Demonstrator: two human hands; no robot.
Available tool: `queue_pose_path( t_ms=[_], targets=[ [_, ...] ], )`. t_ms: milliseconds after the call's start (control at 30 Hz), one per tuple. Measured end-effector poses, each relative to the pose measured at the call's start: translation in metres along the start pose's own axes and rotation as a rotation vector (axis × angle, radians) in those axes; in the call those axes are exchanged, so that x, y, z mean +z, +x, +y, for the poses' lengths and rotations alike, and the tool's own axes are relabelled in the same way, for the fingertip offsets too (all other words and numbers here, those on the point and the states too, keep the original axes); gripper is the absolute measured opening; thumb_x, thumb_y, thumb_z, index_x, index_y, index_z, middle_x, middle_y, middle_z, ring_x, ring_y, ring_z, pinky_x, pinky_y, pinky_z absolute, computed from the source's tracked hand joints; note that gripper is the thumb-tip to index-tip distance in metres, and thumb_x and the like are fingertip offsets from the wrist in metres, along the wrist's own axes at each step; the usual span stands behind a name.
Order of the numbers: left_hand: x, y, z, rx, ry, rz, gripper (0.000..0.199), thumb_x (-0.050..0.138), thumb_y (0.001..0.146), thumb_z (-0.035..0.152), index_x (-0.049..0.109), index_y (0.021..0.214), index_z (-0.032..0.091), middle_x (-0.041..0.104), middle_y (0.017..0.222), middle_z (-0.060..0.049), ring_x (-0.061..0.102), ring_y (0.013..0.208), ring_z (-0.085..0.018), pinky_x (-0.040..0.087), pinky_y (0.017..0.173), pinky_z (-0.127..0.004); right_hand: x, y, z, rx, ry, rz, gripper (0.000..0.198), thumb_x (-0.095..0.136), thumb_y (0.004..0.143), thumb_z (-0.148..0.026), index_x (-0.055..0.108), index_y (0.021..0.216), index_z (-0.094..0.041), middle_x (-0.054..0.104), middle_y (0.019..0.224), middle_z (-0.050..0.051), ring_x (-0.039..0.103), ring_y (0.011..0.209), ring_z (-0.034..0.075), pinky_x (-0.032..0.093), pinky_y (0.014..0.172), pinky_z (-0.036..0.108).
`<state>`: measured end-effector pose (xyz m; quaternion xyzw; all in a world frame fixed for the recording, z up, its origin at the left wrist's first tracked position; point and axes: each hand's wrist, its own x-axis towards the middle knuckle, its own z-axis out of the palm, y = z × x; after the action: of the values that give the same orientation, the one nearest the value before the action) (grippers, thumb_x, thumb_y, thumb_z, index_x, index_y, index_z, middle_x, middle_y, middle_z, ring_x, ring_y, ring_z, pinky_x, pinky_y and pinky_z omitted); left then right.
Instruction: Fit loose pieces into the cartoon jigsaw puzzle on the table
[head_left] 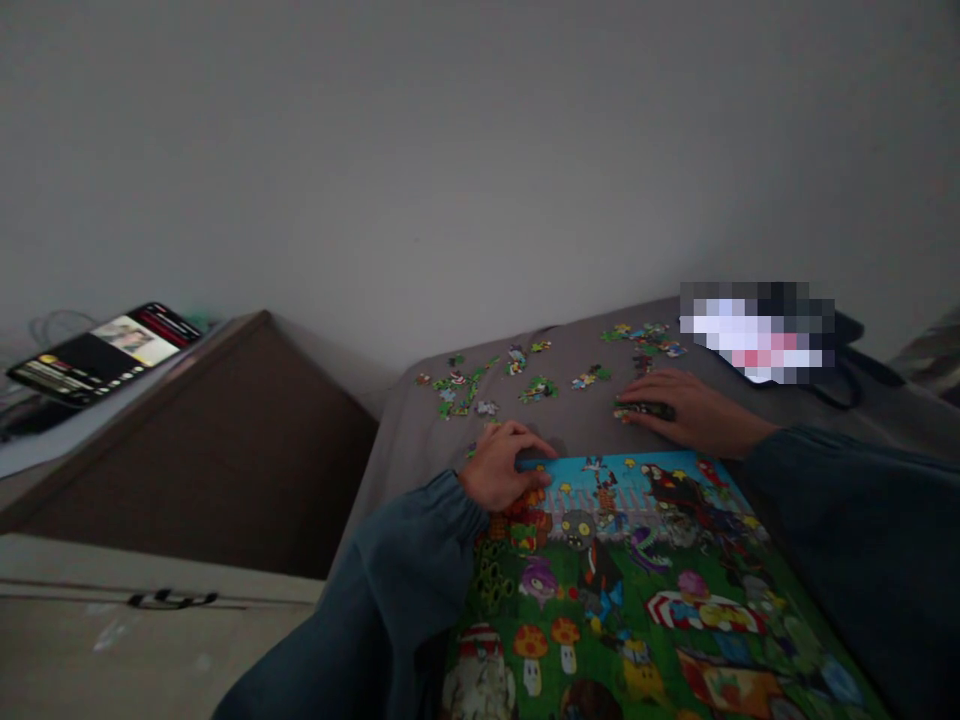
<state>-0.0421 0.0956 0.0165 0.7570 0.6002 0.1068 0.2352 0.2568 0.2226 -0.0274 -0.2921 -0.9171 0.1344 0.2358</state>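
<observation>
A colourful cartoon puzzle board [600, 590] with zombies, mushrooms and plants lies in front of me. At its far left corner, my left hand [506, 470] is closed, with the thumb on the picture and the fingers over the far edge. Beyond the board, my right hand [694, 412] is low over the grey cloth. Its thumb and fingers are closed around some puzzle pieces [641, 408], partly hidden by the hand. Several loose or joined pieces lie further off: a cluster [459, 388] at the left, a small group [538, 389] in the middle and another cluster [645, 336] at the back.
The grey cloth surface [405, 440] runs up to a plain wall [420, 180]. A blurred-out bright item [757, 340] with a dark strap lies at the back right. On the left, a cabinet [210, 440] carries a phone [105, 350] with its screen lit.
</observation>
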Motion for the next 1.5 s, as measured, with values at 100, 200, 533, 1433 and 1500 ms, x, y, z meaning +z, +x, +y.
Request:
queue_pose_path(
  t_ms=[100,200,533,1433,1500],
  targets=[
    [0.0,0.0,0.001,0.005,0.001,-0.003,0.032,0.083,0.079,0.031,0.076,0.11,0.03,0.06,0.113,-0.005,0.054,0.115,-0.028,0.04,0.106,-0.046,-0.002,0.004,0.0,-0.003,0.044,0.006,0.036,0.054,0.095,-0.046,0.075,0.114,-0.024,0.075,0.11,0.01,0.065,0.109,0.03,0.049,0.101,0.055],
    [0.0,-0.001,0.002,0.011,0.01,0.002,0.03,0.083,0.08,0.03,0.077,0.109,0.03,0.061,0.113,-0.005,0.054,0.114,-0.029,0.041,0.105,-0.048,-0.003,0.002,-0.004,0.002,0.059,0.037,0.036,0.054,0.095,-0.046,0.073,0.116,-0.024,0.073,0.111,0.011,0.064,0.11,0.031,0.049,0.101,0.056],
    [-0.002,0.001,0.002,0.076,0.045,0.014,0.017,0.076,0.084,0.027,0.076,0.101,0.029,0.064,0.109,-0.005,0.058,0.108,-0.027,0.042,0.101,-0.046,-0.033,-0.008,-0.027,0.093,0.285,-0.06,0.028,0.057,0.095,-0.038,0.075,0.103,-0.019,0.073,0.1,0.01,0.067,0.094,0.021,0.054,0.087,0.038],
    [0.008,0.014,-0.021,0.226,0.081,0.11,0.041,0.052,0.09,0.058,0.075,0.098,0.025,0.066,0.104,-0.002,0.056,0.102,-0.021,0.027,0.104,-0.04,-0.058,-0.034,-0.11,0.075,0.708,-1.025,0.01,0.074,0.088,-0.019,0.077,0.094,-0.011,0.077,0.086,0.004,0.07,0.078,0.011,0.051,0.071,0.019],
    [0.008,0.014,-0.021,0.231,0.085,0.114,0.044,0.05,0.091,0.059,0.075,0.098,0.024,0.066,0.104,-0.003,0.056,0.102,-0.021,0.026,0.104,-0.04,-0.057,-0.034,-0.113,0.073,0.692,-1.034,0.009,0.073,0.089,-0.018,0.077,0.093,-0.011,0.077,0.084,0.004,0.069,0.076,0.01,0.05,0.07,0.018]
  ],
)
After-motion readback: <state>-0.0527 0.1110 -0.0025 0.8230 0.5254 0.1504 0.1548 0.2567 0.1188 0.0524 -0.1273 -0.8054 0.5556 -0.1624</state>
